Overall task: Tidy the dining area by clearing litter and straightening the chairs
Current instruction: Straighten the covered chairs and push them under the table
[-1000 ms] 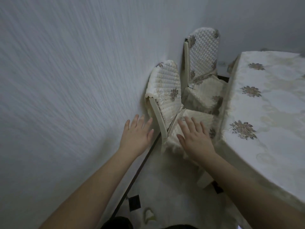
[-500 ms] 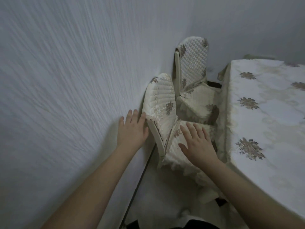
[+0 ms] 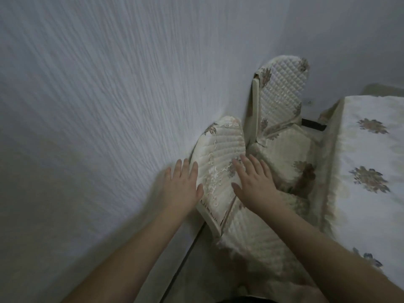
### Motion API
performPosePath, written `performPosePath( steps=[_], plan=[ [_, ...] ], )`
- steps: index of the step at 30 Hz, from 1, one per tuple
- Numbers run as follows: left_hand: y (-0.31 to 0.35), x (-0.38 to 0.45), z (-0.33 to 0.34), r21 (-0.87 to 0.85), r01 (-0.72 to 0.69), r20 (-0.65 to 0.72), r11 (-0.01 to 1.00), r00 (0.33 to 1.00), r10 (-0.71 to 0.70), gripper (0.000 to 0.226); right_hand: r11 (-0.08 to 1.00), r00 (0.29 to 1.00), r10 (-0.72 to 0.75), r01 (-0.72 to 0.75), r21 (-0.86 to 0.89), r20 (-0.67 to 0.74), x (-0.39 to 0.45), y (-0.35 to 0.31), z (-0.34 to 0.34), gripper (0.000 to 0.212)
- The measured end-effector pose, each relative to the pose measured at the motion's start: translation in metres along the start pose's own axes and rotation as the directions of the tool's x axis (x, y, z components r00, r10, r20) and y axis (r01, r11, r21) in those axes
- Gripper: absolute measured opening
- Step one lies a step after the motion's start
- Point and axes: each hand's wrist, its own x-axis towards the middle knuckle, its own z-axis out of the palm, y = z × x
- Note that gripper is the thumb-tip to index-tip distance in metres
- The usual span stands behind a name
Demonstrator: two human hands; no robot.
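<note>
The nearer chair (image 3: pixel 220 171), dressed in a cream quilted cover with embroidered flowers, stood with its back close against the white textured wall (image 3: pixel 98 106) and its seat beside the counter (image 3: pixel 371 160), which wore a white cloth patterned with brown flowers. The left hand (image 3: pixel 181 189) lay flat with fingers straight and spread, at the wall-side edge of that chair's back, gripping nothing. The right hand (image 3: pixel 255 182) was likewise flat and spread, fingers straight, over the front face of the backrest where it met the seat; whether it pressed the fabric could not be told. A second chair (image 3: pixel 282 101) in a matching diamond-quilted cover stood just beyond, also beside the counter.
</note>
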Motion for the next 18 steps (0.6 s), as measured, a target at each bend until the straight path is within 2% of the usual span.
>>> performPosePath(
  steps=[9,18],
  plan=[
    [0.003,0.031,0.027,-0.004,0.043,0.077,0.999,0.996,-0.043,0.069,0.995,0.995,-0.097,0.096,0.031,0.027,0.092,0.005,0.036,0.069],
    [-0.004,0.062,0.056,-0.114,0.010,0.110,0.993,0.994,0.003,0.076,0.997,0.994,-0.069,0.066,0.031,0.091,0.170,0.004,0.054,0.069]
  ],
)
